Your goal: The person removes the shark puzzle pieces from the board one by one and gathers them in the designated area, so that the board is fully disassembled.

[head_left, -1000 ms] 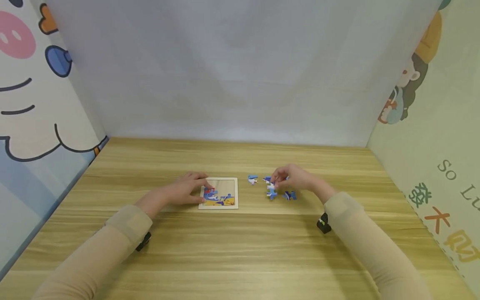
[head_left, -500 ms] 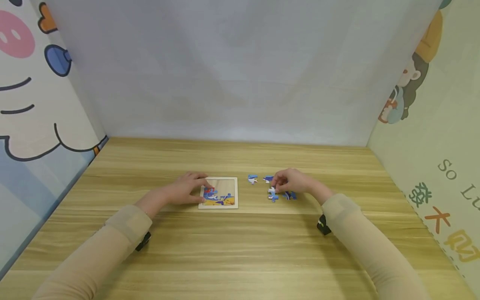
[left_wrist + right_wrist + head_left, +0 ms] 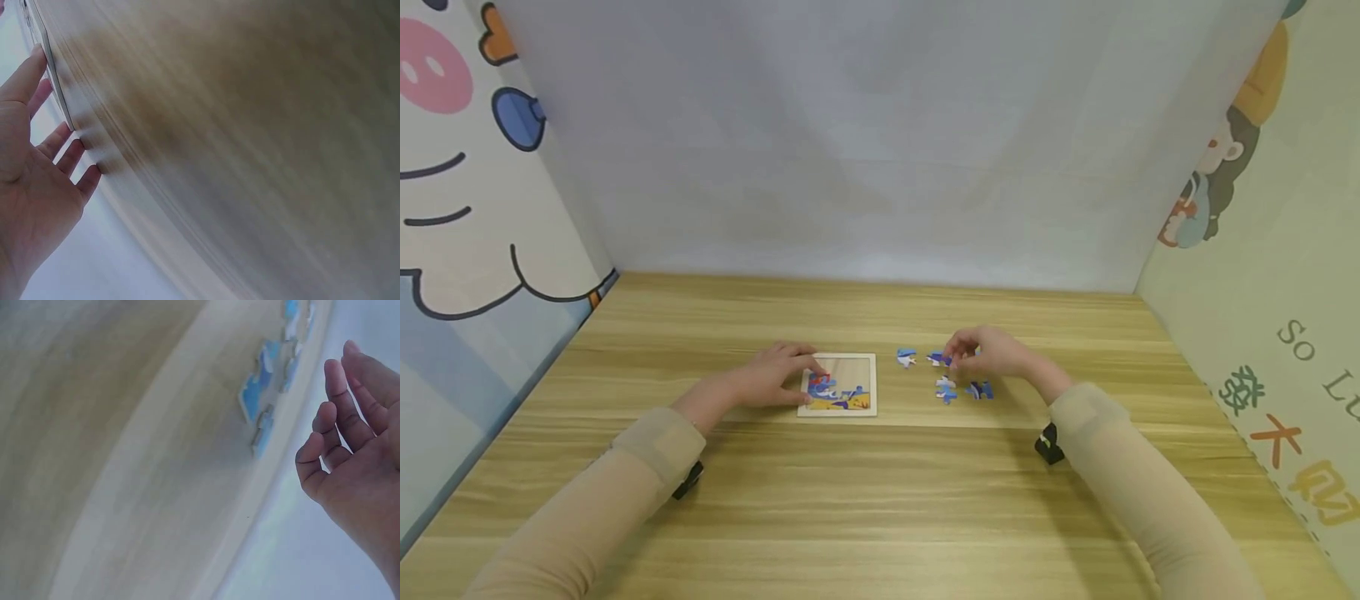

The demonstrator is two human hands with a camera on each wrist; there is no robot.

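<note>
My left hand (image 3: 772,377) rests on the left side of a wooden puzzle frame (image 3: 875,385), fingers spread over its edge. Red, blue and yellow puzzle pieces (image 3: 848,402) fill the frame's lower part; bare wood shows above them. In the left wrist view, that hand's thumb and fingertips lie at the frame's edge. My right hand (image 3: 988,352) hovers over loose pieces, its fingers loosely bent, nothing visible between them in the right wrist view. Just below its fingertips lies a white-and-blue puzzle piece (image 3: 945,392). Beside it are a dark blue piece (image 3: 980,390) and another blue piece (image 3: 936,358).
Another blue-and-white puzzle piece (image 3: 906,357) lies between the frame and the right hand. One more is partly hidden behind that hand. The wooden table (image 3: 865,500) runs back to a pale cloth (image 3: 865,167), with printed panels on both sides.
The right hand has turned the white-and-blue piece and shifted it slightly toward the person, then let it go and lifted off. The left hand stays on the frame.
</note>
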